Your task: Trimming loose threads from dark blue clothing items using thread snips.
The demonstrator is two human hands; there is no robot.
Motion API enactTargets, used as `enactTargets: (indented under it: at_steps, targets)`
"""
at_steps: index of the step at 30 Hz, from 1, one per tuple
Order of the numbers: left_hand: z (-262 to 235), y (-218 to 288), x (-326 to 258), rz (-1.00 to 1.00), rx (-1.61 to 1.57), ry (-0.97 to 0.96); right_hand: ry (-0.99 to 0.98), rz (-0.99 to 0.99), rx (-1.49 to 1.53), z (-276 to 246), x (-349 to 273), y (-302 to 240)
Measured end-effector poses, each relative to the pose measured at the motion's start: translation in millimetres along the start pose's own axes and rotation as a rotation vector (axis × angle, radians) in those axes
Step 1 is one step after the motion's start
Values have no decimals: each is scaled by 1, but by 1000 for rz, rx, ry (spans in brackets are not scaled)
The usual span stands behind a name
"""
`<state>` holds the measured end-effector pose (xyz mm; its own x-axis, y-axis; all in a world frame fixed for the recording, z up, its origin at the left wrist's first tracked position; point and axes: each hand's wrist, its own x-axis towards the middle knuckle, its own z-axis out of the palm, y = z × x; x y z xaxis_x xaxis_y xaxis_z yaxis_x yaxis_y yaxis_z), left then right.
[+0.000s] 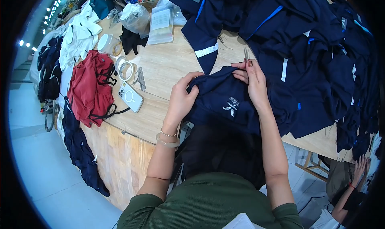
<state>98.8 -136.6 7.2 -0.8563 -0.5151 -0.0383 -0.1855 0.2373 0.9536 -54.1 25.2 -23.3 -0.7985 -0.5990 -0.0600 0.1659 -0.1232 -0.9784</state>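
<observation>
A navy garment (214, 93) with a small pale print lies over the table's near edge and my lap. My left hand (182, 96) pinches its upper left edge between thumb and fingers. At the garment's upper right, my right hand (255, 82) is closed around small thread snips (246, 53), their metal tips pointing away from me. Its fingers also touch the raised fabric edge. Whether the snips' blades are apart is too small to tell. Just beyond the garment, a navy piece with a white stripe (206, 51) reaches toward it.
Navy garments (313, 80) heap up on the right and far side. To the left lie a phone (130, 97), tape rolls (126, 71), a red garment (90, 88) and white clothes (80, 34). A clear packet (161, 26) sits farther back. Another person's hand (360, 168) shows at lower right.
</observation>
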Motion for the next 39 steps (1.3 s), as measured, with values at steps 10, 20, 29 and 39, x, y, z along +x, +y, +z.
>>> enactTargets:
  at_steps: [10, 20, 29, 39]
  targets:
    - [20, 57, -20, 344, 345, 207, -9, -11, -26, 2, -18, 4]
    - [21, 8, 7, 239, 352, 62, -17, 15, 48, -1, -9, 4]
    - [12, -2, 14, 223, 247, -1, -14, 56, 82, -3, -9, 7]
    - [25, -7, 11, 163, 181, 174, -6, 36, 41, 2, -10, 5]
